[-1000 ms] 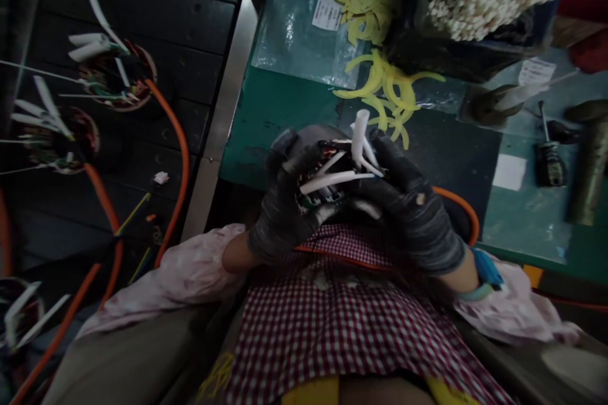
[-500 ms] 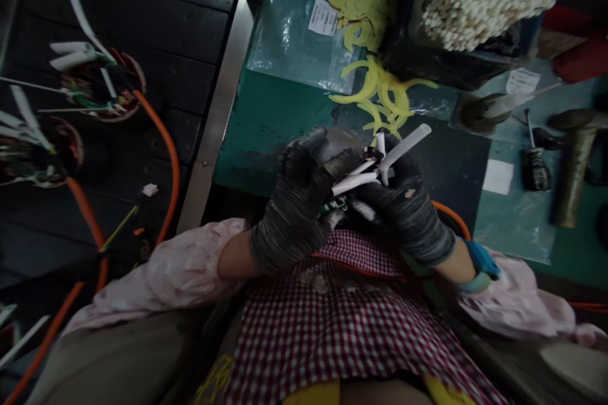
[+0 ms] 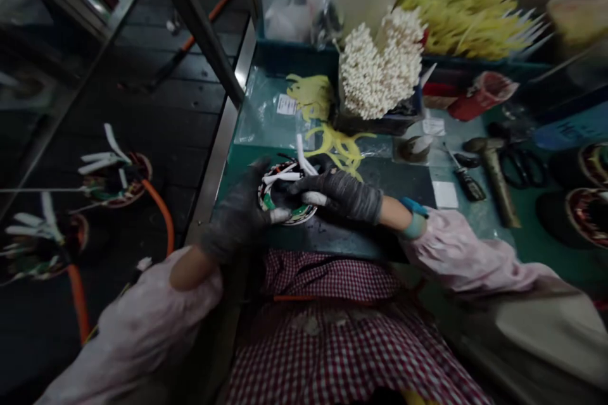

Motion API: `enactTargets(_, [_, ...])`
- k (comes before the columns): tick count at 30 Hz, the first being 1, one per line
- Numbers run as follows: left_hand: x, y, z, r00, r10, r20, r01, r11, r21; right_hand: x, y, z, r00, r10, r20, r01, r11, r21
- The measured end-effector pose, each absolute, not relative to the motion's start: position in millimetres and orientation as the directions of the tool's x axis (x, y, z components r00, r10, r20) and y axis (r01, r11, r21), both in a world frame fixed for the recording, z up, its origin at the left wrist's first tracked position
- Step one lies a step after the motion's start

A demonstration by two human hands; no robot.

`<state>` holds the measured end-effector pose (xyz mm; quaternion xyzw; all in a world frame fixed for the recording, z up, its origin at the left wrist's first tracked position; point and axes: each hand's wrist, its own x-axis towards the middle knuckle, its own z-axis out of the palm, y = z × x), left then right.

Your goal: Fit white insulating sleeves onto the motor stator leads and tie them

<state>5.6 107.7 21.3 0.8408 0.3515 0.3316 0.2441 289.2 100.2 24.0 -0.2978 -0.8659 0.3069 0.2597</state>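
Head view: blurred left hand and right hand apparently grip the wired ring, partly hidden.

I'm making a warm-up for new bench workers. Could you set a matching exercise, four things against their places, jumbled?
1. Round wired part
2. Hammer
3. Blue band
4. White pieces

A. On the right wrist
B. Packed in a dark container
C. At the left hand and right hand
D. Beside the screwdriver

Pairs: 1-C, 2-D, 3-A, 4-B
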Motion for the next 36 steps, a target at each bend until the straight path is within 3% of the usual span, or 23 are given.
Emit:
enactTargets(3, [13.2,95.3,31.6,0.568,0.638,0.520,0.566,-0.762,0.315,288.0,110.1,13.4,-0.577,0.741,0.343,0.403,0.624,-0.670])
enactTargets(6, [29.4,80.0,46.8,0.692,0.545,0.474,0.517,-0.832,0.200,313.0,115.4,12.5,-0.472,0.782,0.407,0.467,0.613,-0.638])
enactTargets(10, [43.2,58.6,61.2,0.745,0.551,0.377,0.607,-0.794,-0.039,366.2,130.7,28.5,-0.184,0.825,0.534,0.798,0.443,-0.409])
enactTargets(13, [41.0,42.7,62.2,0.758,0.534,0.374,0.630,-0.749,-0.208,382.0,148.5,32.5,-0.073,0.808,0.585,0.915,0.287,-0.283])
enactTargets(18, [26.0,39.3,46.3,0.761,0.520,0.388,0.613,-0.773,-0.166,371.8,171.3,21.5,0.014,0.794,0.608,0.950,0.178,-0.255])
enactTargets(21, [23.7,40.9,26.6,0.711,0.517,0.477,0.630,-0.770,-0.103,371.2,167.4,27.5,-0.063,0.790,0.610,0.912,0.293,-0.286])
enactTargets(24, [32.1,36.2,6.2,0.582,0.575,0.574,0.692,-0.722,0.021,369.4,142.8,53.9,-0.089,0.766,0.636,0.765,0.462,-0.449])
enactTargets(27, [45.6,35.4,-8.4,0.435,0.621,0.652,0.745,-0.655,0.126,356.3,102.7,87.4,0.059,0.754,0.654,0.538,0.528,-0.657])
enactTargets(29, [52.0,41.7,-13.6,0.429,0.604,0.672,0.714,-0.682,0.158,342.0,76.9,98.8,0.022,0.830,0.557,0.476,0.481,-0.736])
enactTargets(31, [54.7,51.2,-15.6,0.450,0.561,0.695,0.652,-0.738,0.174,327.6,57.0,94.9,-0.037,0.870,0.492,0.522,0.437,-0.733])
enactTargets(33, [54.3,59.3,-15.6,0.455,0.539,0.709,0.627,-0.759,0.175,317.5,41.3,79.5,0.029,0.865,0.501,0.571,0.397,-0.719])
enactTargets(36, [51.9,63.4,-14.7,0.463,0.557,0.690,0.639,-0.749,0.175,317.3,15.1,54.5,0.146,0.909,0.390,0.434,0.295,-0.851])
